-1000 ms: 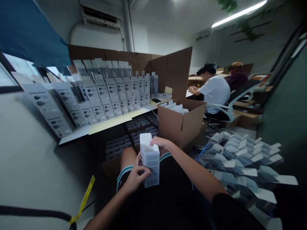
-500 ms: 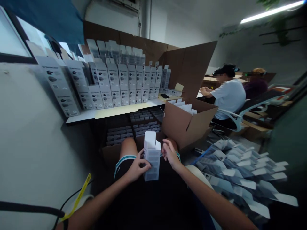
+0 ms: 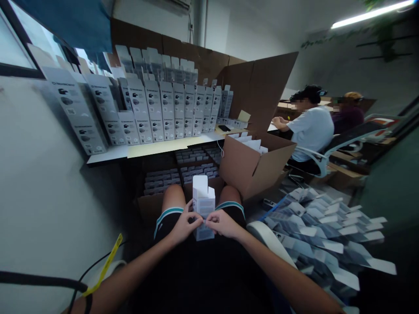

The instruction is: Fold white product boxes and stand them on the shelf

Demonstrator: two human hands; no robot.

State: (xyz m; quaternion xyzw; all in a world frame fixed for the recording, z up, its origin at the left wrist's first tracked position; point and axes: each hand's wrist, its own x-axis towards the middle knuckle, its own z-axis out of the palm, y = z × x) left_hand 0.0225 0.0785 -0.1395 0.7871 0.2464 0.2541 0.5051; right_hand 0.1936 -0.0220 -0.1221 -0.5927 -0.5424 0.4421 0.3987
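A white printed carton point(image 3: 204, 203) stands upright over my lap, its top flaps raised. My left hand point(image 3: 186, 223) grips it from the left side, fingers behind and thumb toward the front face. My right hand point(image 3: 223, 223) is closed in a pinch at the carton's front, its fingertips almost meeting the left thumb. Whatever lies between those right fingertips is too small to make out.
Rows of similar cartons point(image 3: 168, 113) stand stacked on the table point(image 3: 157, 150) ahead. A large open cardboard box point(image 3: 240, 161) holds white pieces. At right, many open-flapped cartons point(image 3: 321, 226) lie in a heap. Beyond, two people point(image 3: 310, 117) sit working.
My right hand has come in from beside the carton to its front face and closed in a pinch near my left thumb. The left hand keeps its hold on the carton.
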